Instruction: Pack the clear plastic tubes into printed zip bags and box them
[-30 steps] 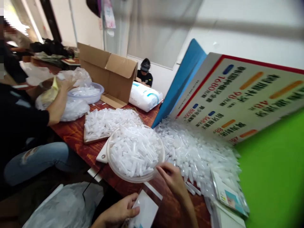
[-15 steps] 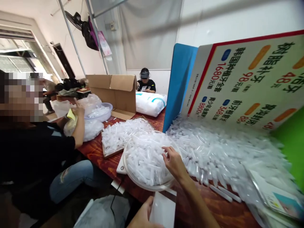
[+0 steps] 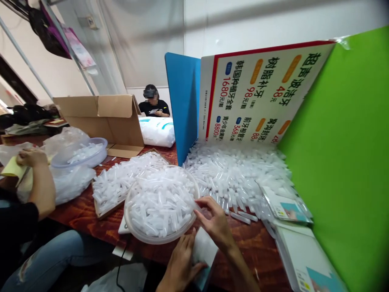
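My left hand (image 3: 179,265) grips a small clear plastic bag (image 3: 204,252) at the table's near edge. Just above it, my right hand (image 3: 214,221) has its fingers spread at the rim of a round bowl (image 3: 146,235) heaped with small translucent plastic tubes (image 3: 161,198). I cannot tell whether the fingers pinch a tube. A large loose pile of the same tubes (image 3: 237,174) covers the table behind my right hand.
A wooden tray of tubes (image 3: 118,182) lies left of the bowl. A seated person (image 3: 33,178) at left handles bags beside another bowl (image 3: 80,152). A cardboard box (image 3: 103,117), a printed sign (image 3: 258,89), blue and green panels (image 3: 343,162) and booklets (image 3: 304,251) ring the table.
The camera swung right. My right hand came back from the middle of the bowl to its near rim, next to the bag. My left hand rose into view with the bag.
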Tool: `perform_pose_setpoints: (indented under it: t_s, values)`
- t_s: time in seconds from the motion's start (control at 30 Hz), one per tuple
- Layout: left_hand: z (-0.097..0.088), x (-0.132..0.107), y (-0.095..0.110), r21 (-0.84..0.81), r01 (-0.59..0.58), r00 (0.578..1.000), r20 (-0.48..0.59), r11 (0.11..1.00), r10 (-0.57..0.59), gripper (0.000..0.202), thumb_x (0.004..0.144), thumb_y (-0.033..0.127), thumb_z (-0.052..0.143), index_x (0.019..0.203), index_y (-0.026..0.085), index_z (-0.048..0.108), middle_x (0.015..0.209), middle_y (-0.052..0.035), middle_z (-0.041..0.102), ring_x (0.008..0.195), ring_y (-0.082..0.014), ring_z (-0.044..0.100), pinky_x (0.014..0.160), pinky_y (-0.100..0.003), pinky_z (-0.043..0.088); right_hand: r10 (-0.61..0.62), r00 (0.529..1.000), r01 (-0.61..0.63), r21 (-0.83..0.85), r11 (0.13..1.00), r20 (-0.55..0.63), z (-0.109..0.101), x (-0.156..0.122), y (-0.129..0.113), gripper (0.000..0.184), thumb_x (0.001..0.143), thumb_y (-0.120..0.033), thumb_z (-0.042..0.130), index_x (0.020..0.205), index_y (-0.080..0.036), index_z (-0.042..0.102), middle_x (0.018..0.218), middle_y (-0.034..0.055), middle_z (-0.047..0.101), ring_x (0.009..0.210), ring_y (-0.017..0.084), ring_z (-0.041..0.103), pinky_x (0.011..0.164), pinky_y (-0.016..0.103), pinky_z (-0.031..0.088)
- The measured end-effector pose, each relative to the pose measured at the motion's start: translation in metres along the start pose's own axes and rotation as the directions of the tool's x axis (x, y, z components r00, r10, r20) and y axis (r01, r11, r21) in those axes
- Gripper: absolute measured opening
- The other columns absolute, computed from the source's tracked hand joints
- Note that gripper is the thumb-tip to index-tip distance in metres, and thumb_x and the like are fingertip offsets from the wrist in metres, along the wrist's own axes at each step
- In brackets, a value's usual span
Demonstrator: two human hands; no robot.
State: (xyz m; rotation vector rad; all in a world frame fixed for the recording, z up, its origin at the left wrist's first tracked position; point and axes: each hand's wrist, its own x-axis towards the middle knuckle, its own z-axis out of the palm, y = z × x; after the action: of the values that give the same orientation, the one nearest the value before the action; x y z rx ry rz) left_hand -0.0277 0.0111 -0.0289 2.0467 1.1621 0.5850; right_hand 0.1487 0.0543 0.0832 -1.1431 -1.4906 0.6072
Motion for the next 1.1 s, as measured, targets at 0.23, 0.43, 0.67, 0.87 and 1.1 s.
perform_pose_setpoints:
  t_s: [0.23,0.43,0.67,0.87,1.1]
  values:
    - [-0.002,0.008,0.018,-0.059,-0.098,0.970,-0.228,0.993,0.082,0.053,0.097,0.042,0.058,0.145,0.021,0.050,0.143,-0.0165,0.061,0.130,-0.0324,0.060,0.109,-0.046,0.052,0.217,0.975,-0.206,0.195,0.959,-0.038,-0.012,-0.029,0.006,0.019,0.086,-0.030,0.071,0.102,-0.022,0.064,0.102,0.0058,0.067,0.096,0.021,0.068,0.075,0.028,0.061]
    - [-0.027,0.006,0.069,-0.374,0.082,0.950,-0.250,0.924,-0.186,0.073,0.092,0.057,0.060,0.148,0.018,0.034,0.121,-0.0170,0.071,0.078,-0.0229,0.075,0.067,-0.032,0.063,0.088,0.995,-0.083,0.072,0.994,-0.057,-0.025,-0.052,0.000,0.006,0.088,-0.023,0.070,0.090,-0.021,0.066,0.087,0.0039,0.066,0.082,0.018,0.066,0.074,0.028,0.057]
    - [-0.018,0.017,0.090,-0.472,0.140,0.914,-0.278,0.870,-0.297,0.061,0.092,0.059,0.059,0.133,0.015,0.052,0.082,-0.0067,0.074,0.063,-0.0205,0.071,0.056,-0.027,0.057,-0.057,0.988,0.049,-0.055,0.997,-0.143,-0.016,-0.079,-0.004,0.007,0.088,-0.017,0.067,0.086,-0.023,0.065,0.079,0.0035,0.068,0.075,0.019,0.067,0.067,0.029,0.054]
    - [-0.019,0.014,0.085,-0.464,0.126,0.889,-0.339,0.877,-0.307,0.058,0.095,0.061,0.049,0.126,0.015,0.065,0.073,-0.0039,0.071,0.052,-0.0175,0.065,0.048,-0.025,0.053,0.076,0.979,-0.071,0.033,0.997,-0.189,-0.015,-0.088,-0.001,0.011,0.085,-0.024,0.074,0.081,-0.022,0.064,0.078,0.0037,0.068,0.075,0.020,0.069,0.067,0.029,0.056]
    - [-0.021,-0.014,0.058,-0.100,0.127,0.936,-0.318,0.987,-0.153,0.038,0.094,0.052,0.058,0.072,0.022,0.067,0.067,-0.0027,0.067,0.061,-0.0189,0.064,0.063,-0.027,0.050,0.256,0.936,-0.220,0.164,0.962,-0.243,-0.023,-0.098,0.012,0.018,0.082,-0.032,0.079,0.081,-0.021,0.065,0.080,0.0031,0.067,0.073,0.019,0.068,0.064,0.027,0.056]
